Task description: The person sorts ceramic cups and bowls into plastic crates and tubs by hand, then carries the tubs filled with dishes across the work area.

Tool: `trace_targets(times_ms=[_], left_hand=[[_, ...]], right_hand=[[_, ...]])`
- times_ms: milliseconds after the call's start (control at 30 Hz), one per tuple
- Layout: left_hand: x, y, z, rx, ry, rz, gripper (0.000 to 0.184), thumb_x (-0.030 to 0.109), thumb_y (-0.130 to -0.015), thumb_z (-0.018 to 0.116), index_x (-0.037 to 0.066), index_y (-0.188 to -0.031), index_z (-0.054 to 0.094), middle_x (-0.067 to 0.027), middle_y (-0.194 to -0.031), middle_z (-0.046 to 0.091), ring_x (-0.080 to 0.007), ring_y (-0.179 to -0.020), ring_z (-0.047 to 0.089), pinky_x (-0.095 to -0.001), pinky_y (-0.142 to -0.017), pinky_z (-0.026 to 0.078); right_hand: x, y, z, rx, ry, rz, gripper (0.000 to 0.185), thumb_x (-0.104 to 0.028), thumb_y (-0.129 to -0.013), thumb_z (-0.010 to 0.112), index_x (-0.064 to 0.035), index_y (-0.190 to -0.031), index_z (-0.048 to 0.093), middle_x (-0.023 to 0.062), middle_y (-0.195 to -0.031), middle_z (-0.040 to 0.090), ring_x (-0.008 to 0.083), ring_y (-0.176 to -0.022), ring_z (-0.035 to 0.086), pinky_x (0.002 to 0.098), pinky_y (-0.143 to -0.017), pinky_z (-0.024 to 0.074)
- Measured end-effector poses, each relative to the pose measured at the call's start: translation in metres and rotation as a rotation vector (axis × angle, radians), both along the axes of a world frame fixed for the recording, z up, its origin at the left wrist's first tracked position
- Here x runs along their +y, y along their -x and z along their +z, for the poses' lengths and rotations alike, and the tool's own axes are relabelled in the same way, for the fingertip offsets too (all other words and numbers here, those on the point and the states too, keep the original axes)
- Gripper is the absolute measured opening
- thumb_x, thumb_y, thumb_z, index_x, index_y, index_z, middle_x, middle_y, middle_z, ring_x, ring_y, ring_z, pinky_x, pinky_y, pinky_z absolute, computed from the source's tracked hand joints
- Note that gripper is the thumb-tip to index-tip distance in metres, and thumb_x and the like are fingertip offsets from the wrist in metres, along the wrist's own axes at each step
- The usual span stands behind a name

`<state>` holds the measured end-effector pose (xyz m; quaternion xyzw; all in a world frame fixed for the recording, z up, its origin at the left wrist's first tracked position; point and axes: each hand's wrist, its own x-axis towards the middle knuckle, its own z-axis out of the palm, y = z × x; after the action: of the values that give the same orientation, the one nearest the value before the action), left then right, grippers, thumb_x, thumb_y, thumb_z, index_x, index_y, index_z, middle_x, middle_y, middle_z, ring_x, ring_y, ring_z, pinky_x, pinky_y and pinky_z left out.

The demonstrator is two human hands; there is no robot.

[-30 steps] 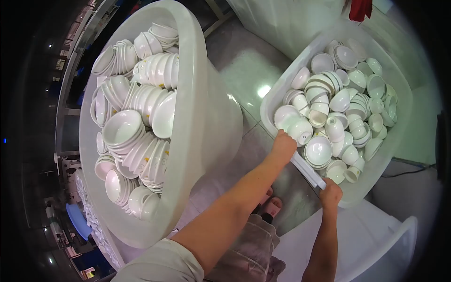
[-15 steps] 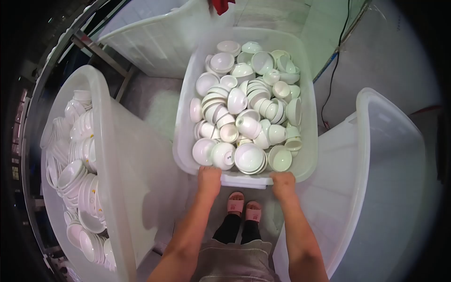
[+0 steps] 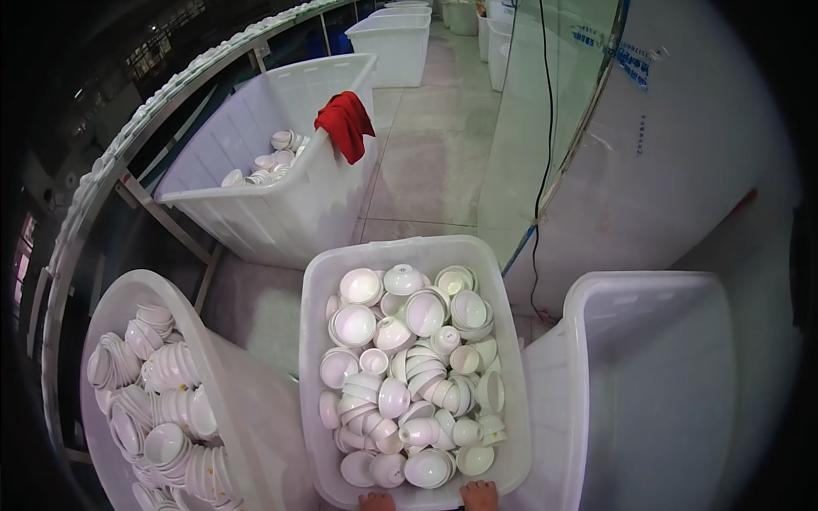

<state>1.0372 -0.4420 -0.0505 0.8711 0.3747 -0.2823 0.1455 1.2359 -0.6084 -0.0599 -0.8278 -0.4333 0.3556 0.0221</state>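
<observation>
A pale white plastic tub (image 3: 515, 387) stands in front of me, filled with many small white bowls and cups (image 3: 423, 364). Some nest in stacks; others lie tilted or upside down. At its near rim, my left hand (image 3: 376, 501) has its fingers curled over the edge. My right hand (image 3: 479, 496) grips the same rim further right, fingers also bent over it. The lower part of both hands and my arms fall outside the view.
A tall white bin (image 3: 247, 383) of stacked dishes (image 3: 183, 417) flanks the left side. Another bin (image 3: 575, 383) stands close on the right. Ahead is a bin (image 3: 319, 196) with a red cloth (image 3: 345, 126) over its rim. A black cable (image 3: 545, 128) hangs beside a glass panel.
My view has tilted up, so the tub and hands appear lower and the aisle shows ahead. The tub seems nearer me relative to the side bins. Both hands stay on its rim.
</observation>
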Motion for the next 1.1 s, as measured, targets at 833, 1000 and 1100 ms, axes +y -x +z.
trace_targets(times_ms=[833, 1000, 1100], left_hand=[[-0.013, 0.034, -0.039, -0.314, -0.254, -0.218, 0.012, 0.005, -0.071, 0.067, 0.01, -0.081, 0.064, -0.0108, -0.074, 0.067, -0.0307, -0.076, 0.066, -0.0428, -0.076, 0.045], [-0.003, 0.017, -0.038, -0.374, -0.235, -0.214, 0.01, 0.002, -0.073, 0.058, 0.009, -0.077, 0.064, -0.0108, -0.077, 0.068, -0.0294, -0.079, 0.066, -0.0421, -0.079, 0.045], [-0.004, 0.003, -0.05, -0.331, -0.24, -0.163, 0.01, 0.003, -0.073, 0.056, 0.009, -0.075, 0.063, -0.01, -0.077, 0.067, -0.0281, -0.08, 0.065, -0.0406, -0.078, 0.044]], right_hand=[[-0.039, 0.028, -0.071, -0.426, -0.531, -0.022, 0.01, -0.007, -0.072, 0.059, -0.0106, -0.065, 0.065, 0.0115, -0.069, 0.067, 0.0312, -0.071, 0.065, 0.0422, -0.074, 0.0462], [-0.027, 0.011, -0.07, -0.319, -0.41, -0.013, 0.012, -0.008, -0.078, 0.054, -0.0094, -0.076, 0.065, 0.0132, -0.074, 0.065, 0.0318, -0.078, 0.063, 0.0437, -0.074, 0.0458], [-0.023, -0.004, -0.059, -0.215, -0.374, -0.076, 0.009, -0.006, -0.076, 0.054, -0.0094, -0.074, 0.062, 0.0117, -0.076, 0.065, 0.0313, -0.082, 0.063, 0.0431, -0.077, 0.0444]])
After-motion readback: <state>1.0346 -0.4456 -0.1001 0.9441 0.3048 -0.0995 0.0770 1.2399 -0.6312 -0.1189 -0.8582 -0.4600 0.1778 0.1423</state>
